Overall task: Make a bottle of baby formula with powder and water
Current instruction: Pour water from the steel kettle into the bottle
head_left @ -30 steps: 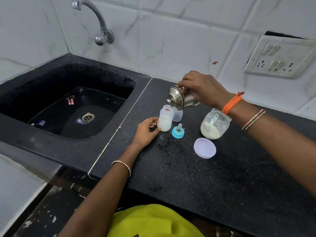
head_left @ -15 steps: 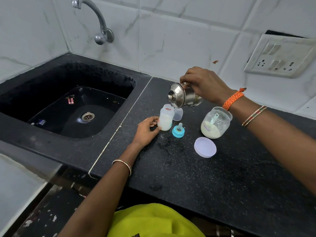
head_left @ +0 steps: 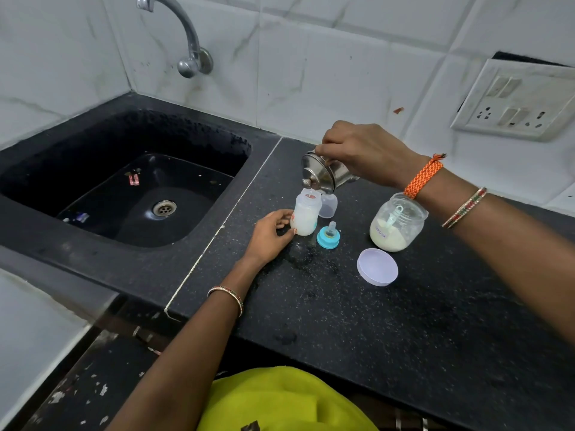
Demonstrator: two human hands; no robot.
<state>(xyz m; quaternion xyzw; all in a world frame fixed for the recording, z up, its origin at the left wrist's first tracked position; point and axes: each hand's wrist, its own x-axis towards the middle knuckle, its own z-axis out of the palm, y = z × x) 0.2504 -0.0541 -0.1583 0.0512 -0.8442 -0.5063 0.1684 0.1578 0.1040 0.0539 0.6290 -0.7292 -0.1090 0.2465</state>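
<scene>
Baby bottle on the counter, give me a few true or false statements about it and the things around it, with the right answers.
1. The right hand tilts a steel pot over the open baby bottle. True.
2. The teat with its blue ring is screwed onto the bottle. False: it stands on the counter beside the bottle.
3. The left hand steadies the bottle at its base. True.
4. The powder jar is closed. False: its lid lies on the counter in front of it.
5. A scoop sits inside the powder jar. True.
</scene>
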